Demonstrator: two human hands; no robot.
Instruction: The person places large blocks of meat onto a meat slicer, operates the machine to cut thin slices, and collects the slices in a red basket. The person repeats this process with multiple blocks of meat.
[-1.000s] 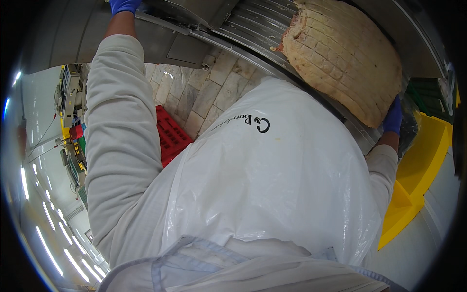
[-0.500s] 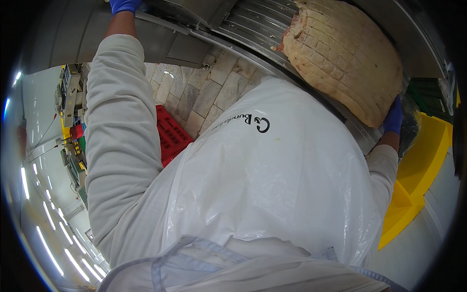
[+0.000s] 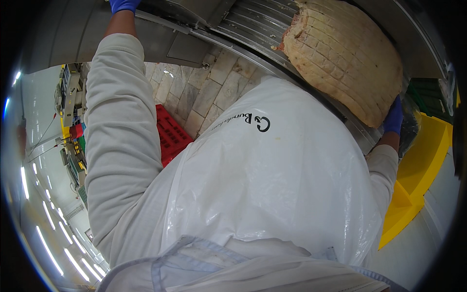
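A large, pale slab of meat (image 3: 348, 61) with a scored fat surface lies on the ridged metal bed (image 3: 253, 24) of a machine at the upper right. Red flesh shows along its left end. My right hand (image 3: 395, 118), in a blue glove, rests against the slab's right end; the slab's edge hides most of its fingers. At the top left, my left hand (image 3: 124, 5), also gloved in blue, is at the machine's metal front edge (image 3: 160, 22). The picture's border cuts off its fingers, so what it touches is out of sight.
A red perforated crate (image 3: 171, 134) stands on the tiled floor (image 3: 197, 90) at my left. Yellow bins (image 3: 413, 185) are at the right, beside dark green crates (image 3: 428, 97) and clear plastic film (image 3: 411, 126). Other equipment (image 3: 73, 97) lines the far left.
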